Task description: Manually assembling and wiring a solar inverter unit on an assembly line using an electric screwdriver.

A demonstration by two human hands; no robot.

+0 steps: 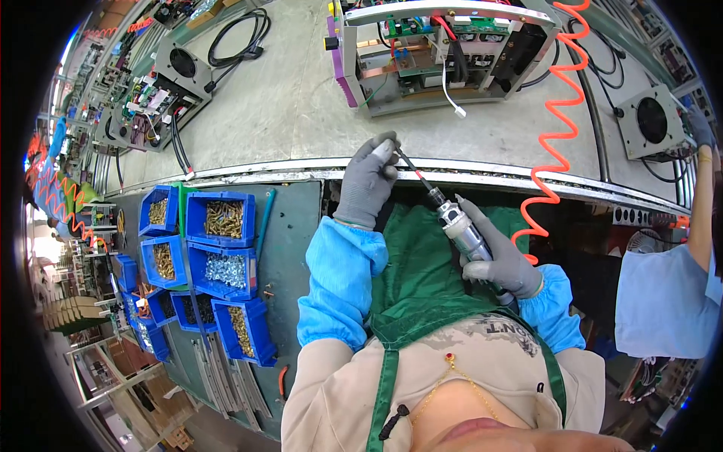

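My right hand (500,252), in a grey glove, is wrapped round a silver power screwdriver (461,230), whose long thin bit points up and left. At the bit's tip my left hand (367,179), also gloved in grey, has thumb and fingertips pinched together. What lies between them is too small to name. Both hands are over the front edge of the workbench (301,113). Beyond them on the bench stands an open metal-framed unit (444,60) with circuit boards, red and black wires, a purple side panel and a loose white connector hanging at its front.
At left, blue bins (219,218) of screws and small parts sit on a green-topped table (290,248) beside metal strips (226,377). Another unit with a fan (162,94) and a black cable (241,45) lie far left. A red coiled hose (561,135) hangs right, near a co-worker's arm (702,203).
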